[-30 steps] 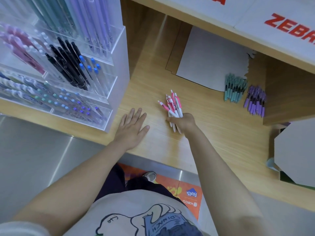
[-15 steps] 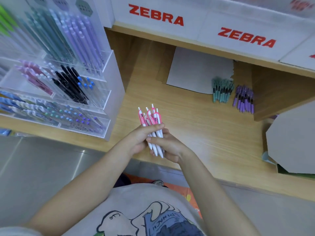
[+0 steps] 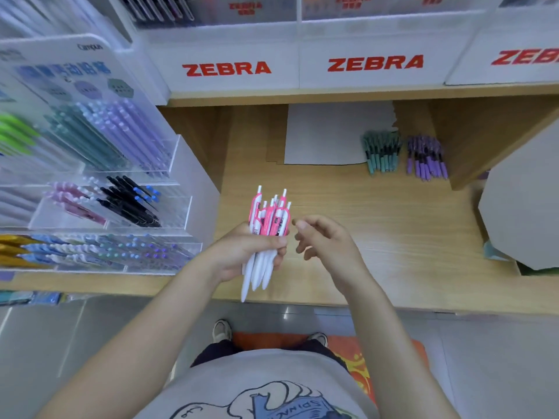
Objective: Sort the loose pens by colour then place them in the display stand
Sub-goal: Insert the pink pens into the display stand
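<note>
Pink-and-white pens (image 3: 266, 237) are bunched upright above the bench (image 3: 378, 225), clicker ends pointed away from the person, tips toward the body. Bundle is gripped by left hand (image 3: 245, 252). Right hand (image 3: 325, 240) is held just beside it, fingers loosely curled, nothing held.

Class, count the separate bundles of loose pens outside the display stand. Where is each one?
3. The pink pens are gripped in the left hand; the green pens and purple pens lie side by side on the shelf. Others may be hidden.
</note>
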The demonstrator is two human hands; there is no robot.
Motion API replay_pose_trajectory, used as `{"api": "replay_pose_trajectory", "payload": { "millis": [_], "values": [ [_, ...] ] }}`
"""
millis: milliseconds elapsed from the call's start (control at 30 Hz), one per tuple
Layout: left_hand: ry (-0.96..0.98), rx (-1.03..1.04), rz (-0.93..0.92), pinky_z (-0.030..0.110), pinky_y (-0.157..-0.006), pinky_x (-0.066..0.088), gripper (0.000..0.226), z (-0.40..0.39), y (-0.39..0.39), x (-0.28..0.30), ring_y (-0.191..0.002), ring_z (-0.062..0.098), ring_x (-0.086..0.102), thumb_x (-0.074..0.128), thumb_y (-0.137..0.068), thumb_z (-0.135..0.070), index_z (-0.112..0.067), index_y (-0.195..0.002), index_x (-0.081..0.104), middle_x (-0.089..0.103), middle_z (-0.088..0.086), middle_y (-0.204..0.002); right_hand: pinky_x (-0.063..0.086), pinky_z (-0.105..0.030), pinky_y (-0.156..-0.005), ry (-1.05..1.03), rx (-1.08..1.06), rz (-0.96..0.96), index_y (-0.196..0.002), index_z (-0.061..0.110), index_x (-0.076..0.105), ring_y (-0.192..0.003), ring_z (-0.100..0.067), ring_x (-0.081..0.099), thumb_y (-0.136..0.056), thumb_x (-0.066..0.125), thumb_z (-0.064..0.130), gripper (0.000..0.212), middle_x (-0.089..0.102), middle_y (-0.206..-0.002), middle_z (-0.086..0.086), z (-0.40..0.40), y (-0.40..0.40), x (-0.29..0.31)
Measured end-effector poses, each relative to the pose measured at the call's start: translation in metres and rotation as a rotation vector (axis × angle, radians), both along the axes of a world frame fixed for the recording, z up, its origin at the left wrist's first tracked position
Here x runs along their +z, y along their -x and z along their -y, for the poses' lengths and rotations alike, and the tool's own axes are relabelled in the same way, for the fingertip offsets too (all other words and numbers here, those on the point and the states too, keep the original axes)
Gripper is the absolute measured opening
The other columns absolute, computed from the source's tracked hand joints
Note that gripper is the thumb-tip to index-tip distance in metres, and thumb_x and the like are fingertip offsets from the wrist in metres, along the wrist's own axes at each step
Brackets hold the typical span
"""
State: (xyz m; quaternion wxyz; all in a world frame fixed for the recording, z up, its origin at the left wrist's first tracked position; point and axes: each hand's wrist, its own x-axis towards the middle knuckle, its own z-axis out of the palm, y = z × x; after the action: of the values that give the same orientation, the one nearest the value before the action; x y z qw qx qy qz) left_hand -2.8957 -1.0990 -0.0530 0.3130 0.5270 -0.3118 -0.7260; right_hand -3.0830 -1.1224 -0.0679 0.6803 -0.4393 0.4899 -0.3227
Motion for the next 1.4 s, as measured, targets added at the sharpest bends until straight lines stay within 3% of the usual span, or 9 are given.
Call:
{"api": "replay_pose_trajectory", "payload": {
  "millis": [133,300,433,600,733,833,1100,1200,1400],
  "values": [
    [0.109,-0.072,0.013,0.037,-0.066,0.055,0.011,-0.002,-0.011,0.025,-0.066,0.028,0.062,0.07,-0.088,-0.007,-0.007,-0.098,0.069,0.066,0.014,-0.08,0.046,-0.026,-0.058,0.099,-0.028,0.047,-0.097,0.005,0.067,-0.066,-0.015,0.057,-0.09,0.07,0.017,0.015,0.063,-0.076,-0.002,-0.002,-0.023,0.025],
    [0.135,0.026,-0.007,0.039,-0.069,0.057,0.01,-0.015,-0.065,0.043,-0.067,0.029,0.066,0.077,-0.078,-0.014,-0.013,-0.088,0.076,0.07,0.017,-0.083,0.049,-0.034,-0.068,0.131,-0.034,0.119,-0.102,0.0,0.066,-0.072,-0.023,0.06,-0.094,0.065,0.017,0.019,0.067,-0.085,-0.013,-0.009,-0.074,0.043],
    [0.19,0.09,-0.047,0.037,-0.06,0.056,0.006,-0.03,-0.139,0.048,-0.061,0.028,0.064,0.078,-0.078,-0.012,-0.017,-0.078,0.076,0.069,0.015,-0.077,0.05,-0.028,-0.066,0.138,-0.036,0.173,-0.104,-0.001,0.069,-0.069,-0.019,0.059,-0.094,0.062,0.016,0.021,0.067,-0.077,-0.006,-0.021,-0.155,0.055],
    [0.259,0.186,-0.052,0.033,-0.058,0.056,0.005,-0.052,-0.257,0.055,-0.059,0.023,0.064,0.07,-0.084,-0.009,-0.007,-0.089,0.069,0.07,0.012,-0.073,0.05,-0.031,-0.065,0.126,-0.027,0.183,-0.105,0.0,0.071,-0.066,-0.021,0.057,-0.086,0.067,0.027,0.034,0.063,-0.077,-0.015,-0.038,-0.281,0.072],
    [0.279,0.162,-0.069,0.036,-0.06,0.058,0.014,-0.06,-0.351,0.065,-0.063,0.027,0.065,0.07,-0.077,-0.018,-0.009,-0.088,0.07,0.071,0.013,-0.075,0.041,-0.029,-0.059,0.155,-0.059,0.097,-0.09,0.006,0.072,-0.059,-0.018,0.052,-0.089,0.069,0.025,0.02,0.059,-0.065,-0.009,-0.046,-0.375,0.083],
    [0.236,0.173,-0.107,0.033,-0.057,0.059,0.021,-0.061,-0.402,0.073,-0.06,0.024,0.068,0.069,-0.073,-0.019,-0.006,-0.09,0.069,0.073,0.01,-0.073,0.04,-0.024,-0.056,0.22,-0.108,0.038,-0.093,0.0,0.07,-0.054,-0.012,0.049,-0.091,0.066,0.016,0.016,0.058,-0.061,-0.003,-0.046,-0.422,0.095],
    [0.137,0.191,-0.072,0.027,-0.05,0.045,0.049,-0.054,-0.467,0.06,-0.044,0.02,0.051,0.077,-0.074,-0.046,-0.002,-0.09,0.064,0.06,0.009,-0.058,0.047,-0.03,-0.05,0.482,-0.512,0.023,-0.099,0.0,0.067,-0.05,-0.021,0.053,-0.096,0.059,0.009,0.012,0.065,-0.066,-0.006,-0.028,-0.46,0.141],
    [0.166,0.216,-0.116,0.024,-0.043,0.04,0.052,-0.048,-0.474,0.058,-0.039,0.017,0.041,0.082,-0.076,-0.041,-0.002,-0.1,0.058,0.049,0.006,-0.052,0.049,-0.028,-0.05,0.541,-0.549,-0.037,-0.102,0.002,0.066,-0.049,-0.021,0.056,-0.097,0.059,0.006,0.01,0.068,-0.068,-0.005,-0.016,-0.47,0.135],
    [0.191,0.189,-0.178,0.022,-0.039,0.036,0.054,-0.035,-0.479,0.061,-0.034,0.015,0.036,0.079,-0.062,-0.046,-0.006,-0.088,0.055,0.045,0.005,-0.049,0.051,-0.027,-0.051,0.485,-0.495,-0.123,-0.098,0.014,0.07,-0.055,-0.024,0.062,-0.096,0.061,0.006,0.012,0.074,-0.078,-0.006,0.003,-0.488,0.11]
  ]
}}
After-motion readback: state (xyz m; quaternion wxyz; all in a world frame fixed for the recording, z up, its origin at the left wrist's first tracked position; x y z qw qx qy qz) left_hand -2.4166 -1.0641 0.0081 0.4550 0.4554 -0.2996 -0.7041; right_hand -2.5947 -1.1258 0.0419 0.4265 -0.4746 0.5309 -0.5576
